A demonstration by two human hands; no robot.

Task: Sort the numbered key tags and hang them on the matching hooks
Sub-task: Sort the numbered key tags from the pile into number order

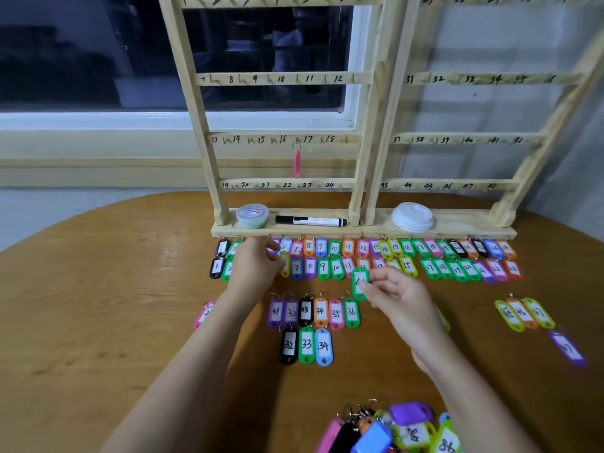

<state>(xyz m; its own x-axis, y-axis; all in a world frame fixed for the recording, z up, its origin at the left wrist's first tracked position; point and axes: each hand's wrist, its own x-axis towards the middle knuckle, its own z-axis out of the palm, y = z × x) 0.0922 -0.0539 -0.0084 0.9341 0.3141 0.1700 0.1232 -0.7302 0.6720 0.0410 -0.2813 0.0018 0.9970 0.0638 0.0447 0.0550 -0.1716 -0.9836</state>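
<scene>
1. Wooden hook rack (284,80): upright behind the rows; top numbers cropped; pink tag (296,163) hangs near 17.
2. Key-tag rows (392,256): on the table (98,289); right-end numbers blurred.
3. Unsorted heap (395,429): near edge, cut off.
4. Right hand (395,289): pinches green tag (359,284) above the rows; number unreadable, misfiling risk.
5. Left hand (255,259): fingertips pinch yellow tag (285,264); may scatter neighbours.

Your left hand (258,263), bare, your right hand (395,295), bare as well, your two forearms (196,361) uncovered down to the bottom edge of the view, fingers slim, outlines a little blurred
</scene>
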